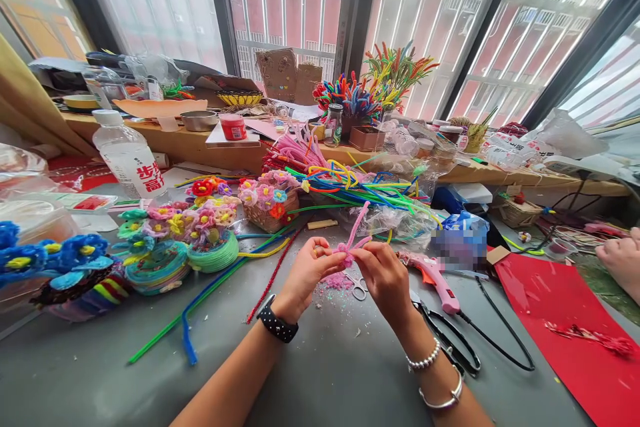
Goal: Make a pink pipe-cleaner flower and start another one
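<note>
Between my two hands is a pink pipe cleaner (358,223), bent and looped, with two free ends sticking up and to the right. My left hand (313,265) pinches its looped lower part between thumb and fingers. From the other side my right hand (384,275) pinches the pipe cleaner near one of its ends. Under my hands lie pink fuzz clippings (336,281) and small scissors (359,289), partly hidden. A pink glue gun (440,283) and large black-handled scissors (450,340) are right of my right hand.
Pipe-cleaner flower pots (213,250) stand at left, near a water bottle (125,157). Loose pipe cleaners (350,180) are heaped behind my hands. A red sheet (565,327) lies at right, with another person's hand (623,260) beyond it. The glue gun's black cable (505,340) curls across the table.
</note>
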`<state>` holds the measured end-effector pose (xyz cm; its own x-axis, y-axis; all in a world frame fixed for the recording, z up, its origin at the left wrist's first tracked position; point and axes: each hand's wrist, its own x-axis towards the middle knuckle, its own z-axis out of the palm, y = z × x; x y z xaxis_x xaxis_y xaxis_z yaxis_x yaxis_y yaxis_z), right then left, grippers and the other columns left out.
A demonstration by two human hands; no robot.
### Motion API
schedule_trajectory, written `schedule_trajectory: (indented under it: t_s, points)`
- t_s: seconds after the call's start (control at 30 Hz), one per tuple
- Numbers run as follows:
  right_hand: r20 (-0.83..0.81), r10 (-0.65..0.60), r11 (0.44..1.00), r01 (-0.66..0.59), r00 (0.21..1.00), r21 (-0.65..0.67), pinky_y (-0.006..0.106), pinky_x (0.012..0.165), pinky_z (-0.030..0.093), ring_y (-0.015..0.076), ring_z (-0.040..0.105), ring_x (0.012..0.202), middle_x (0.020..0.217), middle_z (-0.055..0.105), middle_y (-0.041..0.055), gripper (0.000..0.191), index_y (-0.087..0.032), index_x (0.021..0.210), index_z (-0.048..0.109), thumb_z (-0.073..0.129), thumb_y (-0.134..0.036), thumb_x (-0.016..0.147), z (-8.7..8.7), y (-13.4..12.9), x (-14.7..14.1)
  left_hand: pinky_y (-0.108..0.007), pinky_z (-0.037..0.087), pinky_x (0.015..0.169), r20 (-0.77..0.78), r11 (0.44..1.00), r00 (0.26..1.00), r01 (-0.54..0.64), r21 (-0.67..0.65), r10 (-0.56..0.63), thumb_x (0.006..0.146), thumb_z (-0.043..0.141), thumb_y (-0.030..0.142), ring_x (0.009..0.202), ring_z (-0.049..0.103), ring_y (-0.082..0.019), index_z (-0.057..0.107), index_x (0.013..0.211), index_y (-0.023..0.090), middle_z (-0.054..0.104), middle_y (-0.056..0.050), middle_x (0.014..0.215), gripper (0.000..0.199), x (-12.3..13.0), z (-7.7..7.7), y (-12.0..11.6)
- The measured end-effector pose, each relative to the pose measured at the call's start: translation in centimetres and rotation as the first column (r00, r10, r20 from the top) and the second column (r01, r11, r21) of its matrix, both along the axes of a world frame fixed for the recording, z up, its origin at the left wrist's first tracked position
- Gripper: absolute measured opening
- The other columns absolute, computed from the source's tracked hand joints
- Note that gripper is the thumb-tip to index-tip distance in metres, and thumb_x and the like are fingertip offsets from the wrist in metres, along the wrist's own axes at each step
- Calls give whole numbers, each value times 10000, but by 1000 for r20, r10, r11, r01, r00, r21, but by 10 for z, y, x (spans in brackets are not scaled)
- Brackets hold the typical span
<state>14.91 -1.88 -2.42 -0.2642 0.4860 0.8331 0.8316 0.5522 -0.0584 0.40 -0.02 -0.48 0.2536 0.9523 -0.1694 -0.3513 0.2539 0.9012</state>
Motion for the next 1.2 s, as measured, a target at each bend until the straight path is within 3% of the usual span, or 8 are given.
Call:
schedule_trajectory:
  t_s: [0.23,0.43,0.6,0.67,0.73,0.87,0.97,1.2]
  points:
    - [-58,-57,997,54,997,-57,275,617,409,159,470,691,748,493,47,77,-177,787,537,465,-149,794,-6,0,-6,-206,457,570,-244,889,931,-145,433,271,647,613,203,551,528,-72,349,750,191,440,77,589,284,9,-4,-5]
    - [-533,-90,924,-129,841,-360,275,609,367,145,433,669,702,445,12,87,-177,682,485,476,-211,761,-3,-3,-20,-223,451,620,-422,634,688,-71,770,591,722,515,190,632,555,-100,399,784,204,505,35,674,132,13,-10,-13]
    - [-883,-349,562,-684,315,-466,209,441,261,77,311,473,550,351,-50,159,-172,595,458,511,-283,696,3,-3,-21,-220,426,596,-422,462,569,83,883,706,731,489,149,610,563,-111,448,770,209,562,21,664,82,14,-15,-16]
    - [-885,-424,401,-837,191,-373,194,419,229,61,282,447,537,331,-58,149,-164,613,493,533,-293,677,5,-1,-16,-222,435,606,-410,499,617,33,866,672,722,507,170,624,571,-113,444,774,210,562,20,675,91,12,-13,-14]
    - [-896,-377,344,-863,234,-370,191,432,251,58,299,452,544,359,-55,143,-160,691,555,557,-302,675,7,0,-10,-224,452,617,-386,617,713,-83,783,586,708,539,214,643,581,-111,420,793,210,544,26,691,147,8,-10,-9]
    - [-754,-85,645,-541,651,-540,219,508,357,87,413,533,690,494,0,183,-180,867,611,535,-258,720,9,1,-2,-249,474,606,-265,875,912,-167,454,312,633,622,276,631,593,-119,386,777,196,513,47,652,288,-6,-5,7]
    - [-417,40,891,-222,908,-397,259,621,418,131,492,674,840,524,43,232,-218,972,592,473,-198,774,6,1,-1,-256,473,627,-201,922,951,-151,357,234,585,664,271,632,597,-119,387,787,188,524,52,637,353,-10,-5,12]
    - [-1,18,988,-18,1000,-150,260,613,437,150,518,686,790,565,58,203,-197,928,597,436,-146,816,-1,-1,-1,-234,464,584,-246,934,959,-42,354,137,600,657,267,590,585,-110,388,782,178,498,61,604,336,-5,-8,6]
